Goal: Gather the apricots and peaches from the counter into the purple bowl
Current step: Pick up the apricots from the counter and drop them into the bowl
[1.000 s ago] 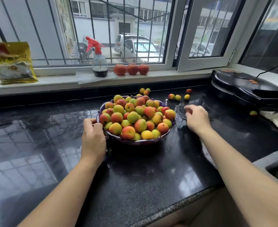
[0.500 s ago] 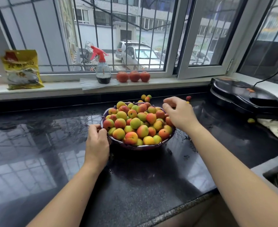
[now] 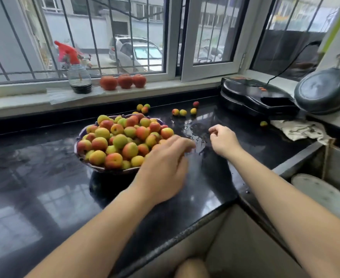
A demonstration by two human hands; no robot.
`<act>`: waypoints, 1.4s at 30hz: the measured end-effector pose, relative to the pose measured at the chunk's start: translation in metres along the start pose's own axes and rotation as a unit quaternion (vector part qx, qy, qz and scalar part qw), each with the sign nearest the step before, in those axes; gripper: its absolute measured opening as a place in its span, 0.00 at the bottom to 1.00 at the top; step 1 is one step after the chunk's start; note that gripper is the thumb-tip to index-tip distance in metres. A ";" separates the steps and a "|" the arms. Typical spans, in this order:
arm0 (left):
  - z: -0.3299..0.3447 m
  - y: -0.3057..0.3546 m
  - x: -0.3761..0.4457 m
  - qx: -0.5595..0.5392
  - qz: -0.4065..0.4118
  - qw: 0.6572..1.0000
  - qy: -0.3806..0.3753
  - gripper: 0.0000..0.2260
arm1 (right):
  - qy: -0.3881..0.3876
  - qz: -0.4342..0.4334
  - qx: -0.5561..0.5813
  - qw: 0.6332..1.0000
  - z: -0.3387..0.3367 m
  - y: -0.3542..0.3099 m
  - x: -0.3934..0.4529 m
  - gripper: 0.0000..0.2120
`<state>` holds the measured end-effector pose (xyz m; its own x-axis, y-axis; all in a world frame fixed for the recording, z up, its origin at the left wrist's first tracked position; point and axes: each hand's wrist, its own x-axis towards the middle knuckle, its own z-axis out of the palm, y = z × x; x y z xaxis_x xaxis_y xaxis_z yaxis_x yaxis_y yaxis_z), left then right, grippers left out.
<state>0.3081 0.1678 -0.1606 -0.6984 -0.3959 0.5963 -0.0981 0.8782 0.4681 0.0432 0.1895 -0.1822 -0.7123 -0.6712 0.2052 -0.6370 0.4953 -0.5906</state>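
Head view: the purple bowl [image 3: 79,145] stands on the black counter [image 3: 44,177], left of centre, heaped above its rim with apricots and peaches [image 3: 125,137] in yellow, green and red. The left hand [image 3: 165,167] is at the bowl's near right edge, palm down, fingers extended and loosely spread over the fruit at that edge; motion blur at the fingertips prevents telling whether they touch the fruit or hold any of it. The right hand [image 3: 223,140] is above the wet patch [image 3: 193,129] of counter to the right of the bowl, fingers curled with thumb and forefinger drawn together; a small reddish item appears between them, too small to identify with certainty. Loose fruit remains on the counter: a cluster of three [image 3: 143,108] just behind the bowl, a row of three [image 3: 183,112] farther right, one red fruit [image 3: 195,103] behind that row, and one single fruit [image 3: 263,123] near the crumpled cloth [image 3: 299,130]. On the window sill [image 3: 24,97] stand a spray bottle [image 3: 79,77] with a red trigger and three larger red fruits [image 3: 123,81] in a row. At the right are a black electric griddle [image 3: 253,97], a dark pan [image 3: 325,91] and a sink [image 3: 325,177] containing a round lid [image 3: 321,195].
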 end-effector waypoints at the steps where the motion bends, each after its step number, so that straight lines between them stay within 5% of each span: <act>1: 0.022 0.006 0.012 0.027 -0.001 0.993 -0.111 0.17 | 0.004 0.003 -0.018 1.000 -0.003 0.010 0.003 0.16; 4: 0.088 -0.004 0.045 0.087 -0.036 0.967 -0.238 0.19 | 0.016 0.026 -0.091 0.995 -0.018 0.047 0.017 0.17; 8: 0.133 -0.036 0.082 0.165 -0.094 0.955 -0.229 0.19 | 0.039 0.067 -0.162 0.984 -0.038 0.098 0.056 0.19; 13: 0.151 -0.049 0.089 0.204 -0.073 0.947 -0.238 0.36 | 0.069 0.089 -0.224 0.968 -0.052 0.137 0.116 0.19; 19: 0.149 -0.049 0.088 0.181 -0.088 0.951 -0.234 0.26 | 0.188 0.151 -0.251 0.938 -0.019 0.153 0.145 0.13; 25: 0.151 -0.053 0.088 0.169 -0.086 0.954 -0.232 0.20 | 0.171 0.224 -0.161 0.946 -0.026 0.167 0.156 0.24; 30: 0.147 -0.049 0.086 0.158 -0.091 0.956 -0.231 0.20 | 0.212 0.222 -0.122 0.944 -0.024 0.160 0.146 0.23; 37: 0.148 -0.049 0.085 0.158 -0.084 0.958 -0.225 0.20 | 0.082 0.284 -0.163 0.941 -0.034 0.156 0.155 0.25; 42: 0.149 -0.052 0.086 0.158 -0.086 0.958 -0.222 0.19 | 0.071 0.299 -0.233 0.922 -0.024 0.156 0.160 0.31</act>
<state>0.1474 0.1278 -0.2312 -0.8780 -0.4513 0.1595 -0.4002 0.8749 0.2727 -0.1777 0.1725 -0.2225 -0.9879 -0.1379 0.0715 -0.1511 0.9594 -0.2380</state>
